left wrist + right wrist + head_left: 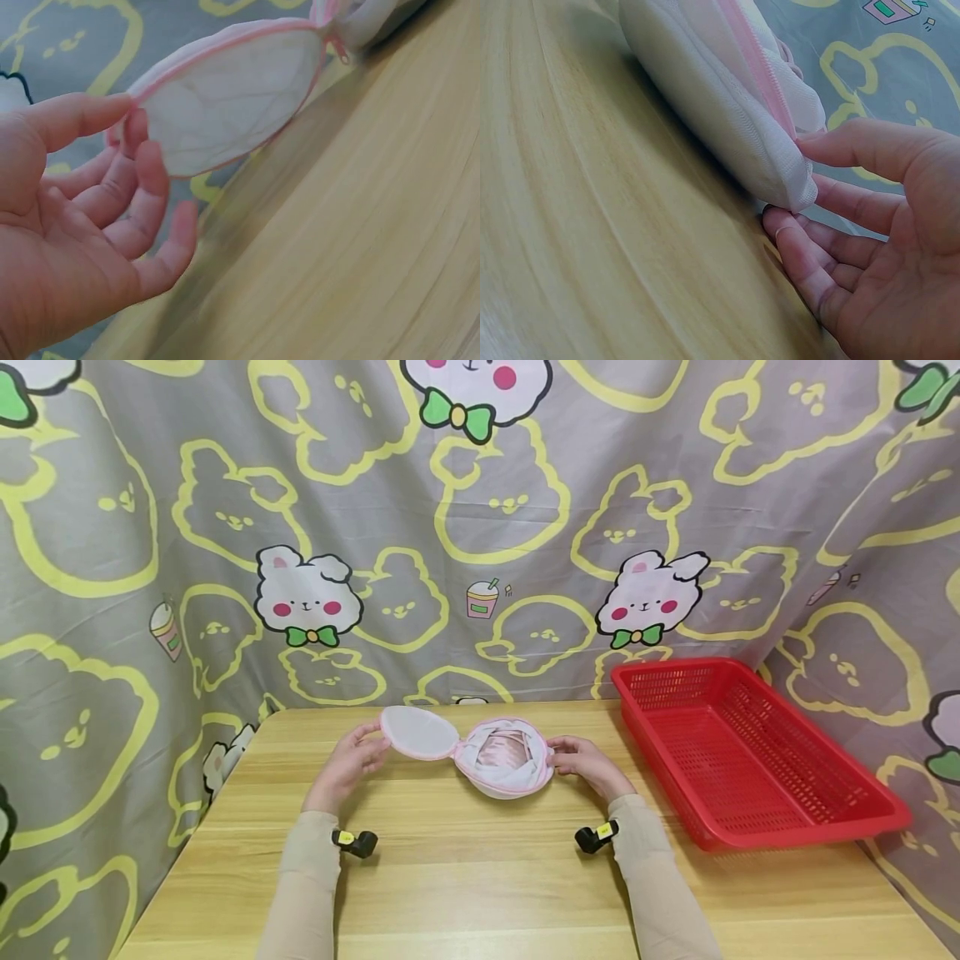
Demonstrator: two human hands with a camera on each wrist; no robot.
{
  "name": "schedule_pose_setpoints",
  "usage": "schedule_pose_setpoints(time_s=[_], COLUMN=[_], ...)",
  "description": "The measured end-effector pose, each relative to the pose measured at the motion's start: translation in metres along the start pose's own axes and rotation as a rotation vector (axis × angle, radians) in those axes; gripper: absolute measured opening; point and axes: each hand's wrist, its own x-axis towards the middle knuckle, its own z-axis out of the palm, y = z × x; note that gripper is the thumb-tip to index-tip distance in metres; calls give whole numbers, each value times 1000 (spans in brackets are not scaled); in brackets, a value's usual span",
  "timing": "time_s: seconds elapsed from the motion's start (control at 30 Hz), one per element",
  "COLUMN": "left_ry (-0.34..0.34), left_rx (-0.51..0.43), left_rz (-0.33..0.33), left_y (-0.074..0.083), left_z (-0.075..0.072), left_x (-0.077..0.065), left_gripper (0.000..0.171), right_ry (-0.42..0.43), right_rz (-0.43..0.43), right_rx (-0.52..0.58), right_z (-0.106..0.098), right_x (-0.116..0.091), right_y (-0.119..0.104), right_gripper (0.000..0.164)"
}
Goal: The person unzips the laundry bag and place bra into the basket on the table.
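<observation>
A round white mesh laundry bag (504, 783) with pink zip edging stands on the table, its flap lid (420, 732) folded out to the left. White cloth lines the opening, and a pale pink piece of fabric (504, 750) sits inside. My left hand (351, 766) pinches the lid's outer edge between thumb and forefinger, the other fingers loosely bent below; a small pink zip pull (341, 52) hangs near the hinge. On the right side, my right hand (588, 763) pinches the bag's rim, thumb on the pink zip tape (761, 71), other fingers under and behind it.
A red perforated plastic basket (750, 760) stands at the right of the wooden table (480, 893). Behind and at both sides hangs a grey curtain (465, 635) with cartoon prints. Small black cameras (597, 837) are worn on both wrists.
</observation>
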Motion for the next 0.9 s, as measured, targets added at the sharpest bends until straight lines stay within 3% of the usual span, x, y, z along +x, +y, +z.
schedule_pose_setpoints(time_s=[0.17,0.33,0.9], left_ry=[-59,-61,-62], left_rx=[-45,-43,-34], left_rz=[-46,-93,-121], left_y=[-6,-8,-11], left_z=[-7,-11,-19], left_x=[0,-2,-8], left_gripper=[57,57,57], right_ry=[4,5,24], right_rz=[1,-1,33], right_rx=[3,3,-1], right_z=[0,0,1], right_x=[0,1,2], right_y=[0,0,1], right_gripper=[49,49,48])
